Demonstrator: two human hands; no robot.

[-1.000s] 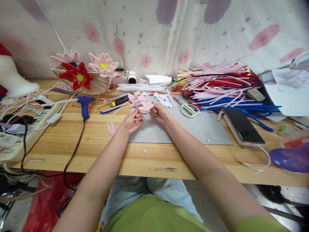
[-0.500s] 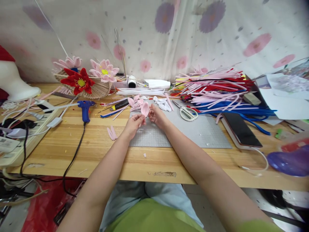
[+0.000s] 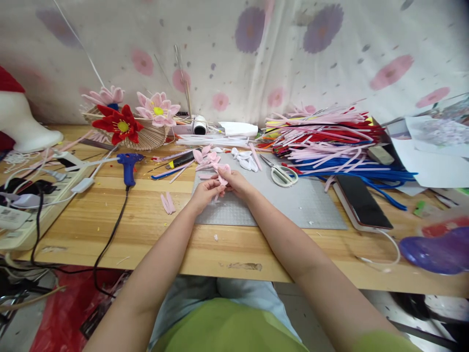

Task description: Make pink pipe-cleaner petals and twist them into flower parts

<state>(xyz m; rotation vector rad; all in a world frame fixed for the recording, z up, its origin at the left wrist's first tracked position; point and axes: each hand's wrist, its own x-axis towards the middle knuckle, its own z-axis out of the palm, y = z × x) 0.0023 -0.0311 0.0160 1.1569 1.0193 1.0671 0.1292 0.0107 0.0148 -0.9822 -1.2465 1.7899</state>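
Observation:
A pink fuzzy petal of pipe cleaner [image 3: 222, 180] is pinched between both hands over the grey cutting mat [image 3: 293, 208]. My left hand [image 3: 205, 193] grips its lower part, with short stems poking out below the fingers. My right hand [image 3: 237, 185] closes on it from the other side, thumb across the petal, so much of it is hidden. Just behind the hands lie more pink petals [image 3: 205, 155] and, to their right, white petals [image 3: 247, 159]. Two short pink pieces [image 3: 167, 202] rest on the wood left of the mat.
White-handled scissors [image 3: 284, 175] lie on the mat's right side. A blue glue gun [image 3: 129, 168] stands at left, its cord crossing the table edge. Piled pipe cleaners [image 3: 322, 142] fill the back right, near a phone [image 3: 362, 200]. Finished flowers [image 3: 122, 125] stand at back left.
The petal, upright and facing me before, is now tilted and partly covered by my right fingers. My right hand has moved down and left, closing over it.

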